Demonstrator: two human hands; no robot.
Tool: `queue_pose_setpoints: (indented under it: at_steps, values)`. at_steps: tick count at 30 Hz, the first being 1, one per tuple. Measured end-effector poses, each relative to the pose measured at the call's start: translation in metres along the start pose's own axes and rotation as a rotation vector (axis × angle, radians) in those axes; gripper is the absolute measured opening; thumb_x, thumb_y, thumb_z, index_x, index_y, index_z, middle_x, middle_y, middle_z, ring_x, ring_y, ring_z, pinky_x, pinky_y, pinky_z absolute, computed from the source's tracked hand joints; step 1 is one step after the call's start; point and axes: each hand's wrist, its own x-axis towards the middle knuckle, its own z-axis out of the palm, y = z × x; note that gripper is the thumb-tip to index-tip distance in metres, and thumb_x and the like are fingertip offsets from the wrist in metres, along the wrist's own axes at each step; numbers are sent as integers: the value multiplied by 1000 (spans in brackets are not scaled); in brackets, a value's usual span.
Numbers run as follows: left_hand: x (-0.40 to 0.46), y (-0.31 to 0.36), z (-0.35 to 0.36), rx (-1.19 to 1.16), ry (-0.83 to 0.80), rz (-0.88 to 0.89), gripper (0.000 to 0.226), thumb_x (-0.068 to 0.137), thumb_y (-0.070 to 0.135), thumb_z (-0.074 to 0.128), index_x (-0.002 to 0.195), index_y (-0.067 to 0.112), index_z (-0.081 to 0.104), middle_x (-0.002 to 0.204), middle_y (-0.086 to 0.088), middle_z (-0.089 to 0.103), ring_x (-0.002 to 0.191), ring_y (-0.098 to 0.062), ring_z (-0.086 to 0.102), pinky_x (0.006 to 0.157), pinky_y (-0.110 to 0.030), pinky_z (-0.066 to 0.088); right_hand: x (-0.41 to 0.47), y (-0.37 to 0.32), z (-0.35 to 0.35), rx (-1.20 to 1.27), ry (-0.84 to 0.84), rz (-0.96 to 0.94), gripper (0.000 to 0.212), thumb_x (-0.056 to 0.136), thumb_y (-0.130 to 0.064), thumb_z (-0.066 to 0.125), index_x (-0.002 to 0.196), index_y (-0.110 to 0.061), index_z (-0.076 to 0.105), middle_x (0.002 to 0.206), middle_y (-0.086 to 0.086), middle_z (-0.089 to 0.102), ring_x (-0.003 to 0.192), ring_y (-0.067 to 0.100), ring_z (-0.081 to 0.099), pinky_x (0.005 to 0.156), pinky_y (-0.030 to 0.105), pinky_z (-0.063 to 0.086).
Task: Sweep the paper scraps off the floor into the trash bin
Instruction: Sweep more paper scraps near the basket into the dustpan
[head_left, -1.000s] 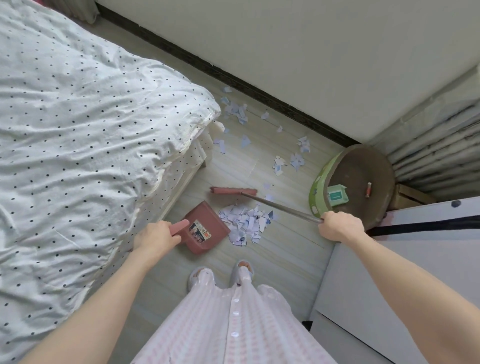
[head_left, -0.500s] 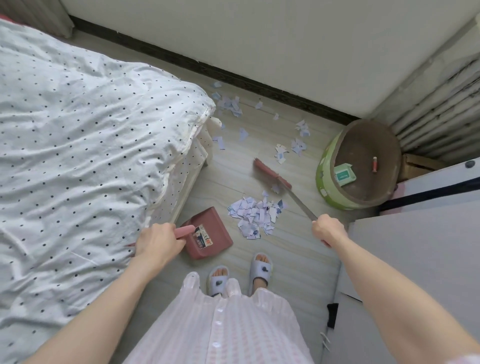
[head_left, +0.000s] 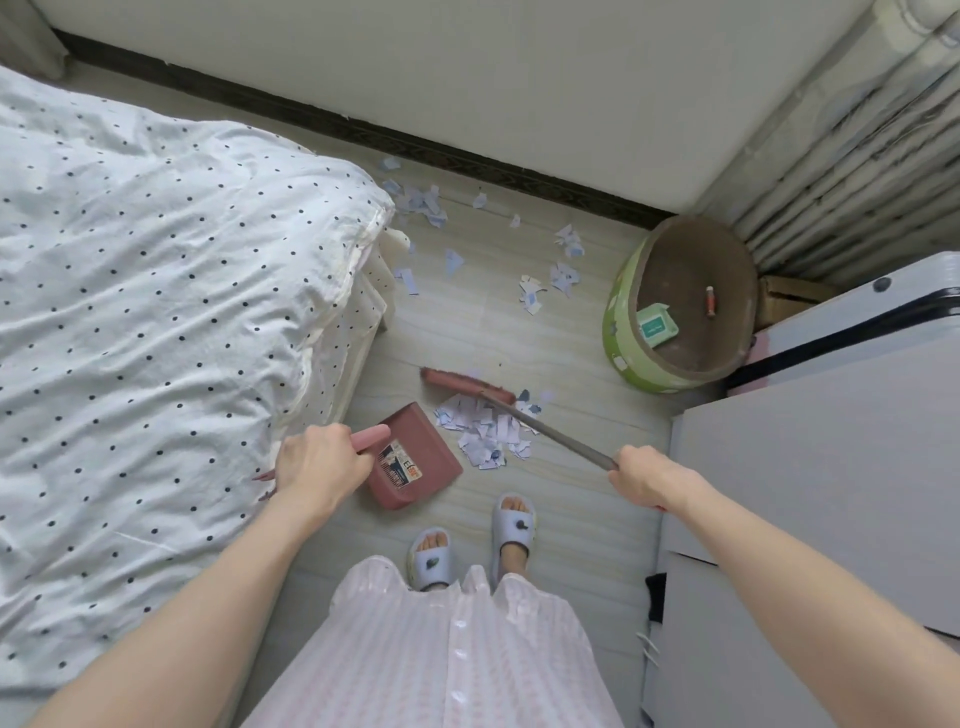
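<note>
The left hand (head_left: 317, 462) has its grip closed round the pink handle of a reddish-brown plastic dustpan (head_left: 415, 456), which sits on the pale wood-grain floor (head_left: 571, 374) just ahead of that grip with its open mouth turned away from the person. The right hand (head_left: 652, 480) has its grip wrapped round the thin grey metal shaft of a broom (head_left: 540, 428); from that grip the shaft runs forward and to the left down to a long reddish brush head (head_left: 467, 383) lying on the floor. Between the two grips, just beyond the dustpan's mouth and directly below the brush head, lies a heap of white and bluish paper scraps (head_left: 485, 431), touching the bristles and close beside the pan's edge. Farther ahead of both grips, more loose scraps (head_left: 421, 200) are strewn along the dark skirting board and near the corner of the bed with its white, black-dotted cover (head_left: 156, 312), which lies left of the left grip. Ahead and slightly right of the right grip stands a round green trash bin (head_left: 623, 332) with a brown inside, holding a green packet (head_left: 655, 326) and a small red stick-like item (head_left: 709, 301). Near the person's side of both grips are two feet in pale blue slippers (head_left: 511, 525).
</note>
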Motion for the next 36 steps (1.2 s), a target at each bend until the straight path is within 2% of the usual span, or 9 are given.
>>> queue_pose_setpoints:
  at_steps: [3, 7, 13, 22, 24, 26, 29, 33, 36]
  values:
    - [5, 2, -1, 10, 21, 17, 32, 82, 23, 53, 106, 9, 70, 100, -17, 70, 96, -36, 65, 82, -33, 50, -7, 2, 6, 10, -34, -56, 29, 99, -24, 34, 109, -5, 53, 99, 16, 61, 76, 28, 56, 58, 25, 42]
    - [4, 4, 2, 35, 34, 41, 31, 81, 22, 53, 102, 6, 68, 99, -19, 70, 96, -36, 65, 82, -33, 49, -23, 9, 4, 114, -14, -90, 26, 98, -25, 34, 86, -10, 51, 52, 6, 47, 37, 20, 44, 45, 24, 40]
    - [1, 1, 5, -2, 30, 67, 34, 77, 22, 52, 102, 12, 73, 91, -14, 72, 88, -35, 67, 77, -33, 54, -36, 12, 2, 201, 29, -66, 30, 100, -30, 35, 108, -12, 58, 60, 4, 50, 36, 18, 44, 46, 26, 42]
    - [-6, 15, 16, 146, 83, 198, 32, 83, 31, 51, 101, 14, 71, 95, -10, 72, 91, -30, 67, 68, -28, 44, -27, 12, 18, 286, 116, 163, 37, 102, -29, 31, 117, -1, 50, 96, 15, 49, 64, 25, 51, 54, 27, 42]
    - [-9, 16, 19, 165, 86, 209, 31, 83, 30, 50, 102, 15, 71, 94, -10, 72, 91, -30, 67, 66, -28, 41, -23, 10, 25, 322, 108, 191, 32, 103, -27, 32, 107, -1, 50, 102, 19, 54, 60, 23, 49, 50, 26, 40]
    - [-12, 13, 20, 162, 86, 207, 30, 83, 29, 51, 101, 14, 70, 94, -11, 72, 91, -30, 67, 67, -28, 41, -22, 9, 30, 375, 95, 241, 32, 103, -25, 32, 90, 0, 47, 88, 20, 58, 51, 20, 46, 41, 24, 36]
    - [-18, 9, 20, 146, 90, 185, 29, 84, 28, 52, 98, 11, 70, 93, -13, 72, 90, -31, 66, 69, -29, 43, -30, 12, 38, 437, 10, 311, 50, 104, -25, 28, 65, 0, 44, 40, 9, 52, 35, 15, 45, 36, 16, 34]
    - [-31, 9, 27, 140, 89, 169, 31, 83, 29, 52, 100, 12, 71, 92, -13, 72, 90, -31, 67, 68, -28, 40, -46, 16, 54, 508, -51, 328, 42, 102, -23, 30, 67, -3, 43, 51, 9, 51, 36, 14, 41, 42, 13, 30]
    - [-45, 10, 34, 121, 83, 141, 31, 84, 30, 52, 102, 14, 71, 93, -13, 71, 91, -32, 66, 68, -29, 41, -55, 18, 64, 550, -99, 342, 44, 100, -22, 30, 64, -3, 45, 34, 6, 47, 24, 11, 33, 41, 12, 30]
